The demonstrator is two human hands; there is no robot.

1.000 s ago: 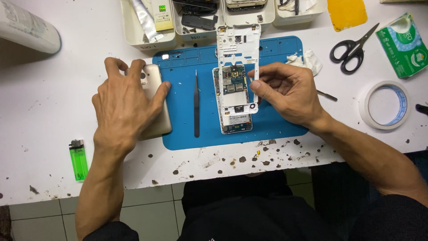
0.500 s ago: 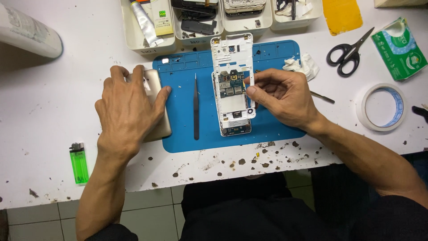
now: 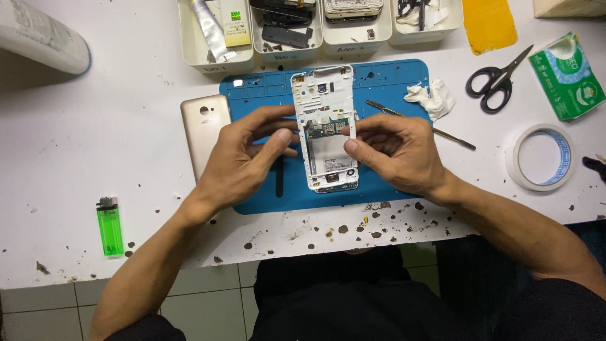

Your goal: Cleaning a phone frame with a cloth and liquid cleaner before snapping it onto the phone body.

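An opened white phone (image 3: 325, 104) lies back-up on the blue work mat (image 3: 391, 82), its circuit board and inner frame exposed. My left hand (image 3: 243, 161) rests on the mat with its fingertips at the phone's left edge. My right hand (image 3: 398, 151) touches the phone's right edge, thumb and forefinger pinching the frame. A gold back cover (image 3: 203, 129) lies just left of the mat, beside my left hand. Black tweezers (image 3: 279, 180) lie on the mat, partly under my left hand.
White trays (image 3: 214, 60) with parts line the far edge. A metal pry tool (image 3: 451, 136) and crumpled tissue (image 3: 429, 98) sit right of the phone. Scissors (image 3: 495, 79), a tape roll (image 3: 541, 158), a green packet (image 3: 568, 76) lie further right. A green lighter (image 3: 109, 226) is front left.
My left hand has left the gold cover and moved right onto the mat, reaching the phone's left edge. My right hand stays at the phone's right side.
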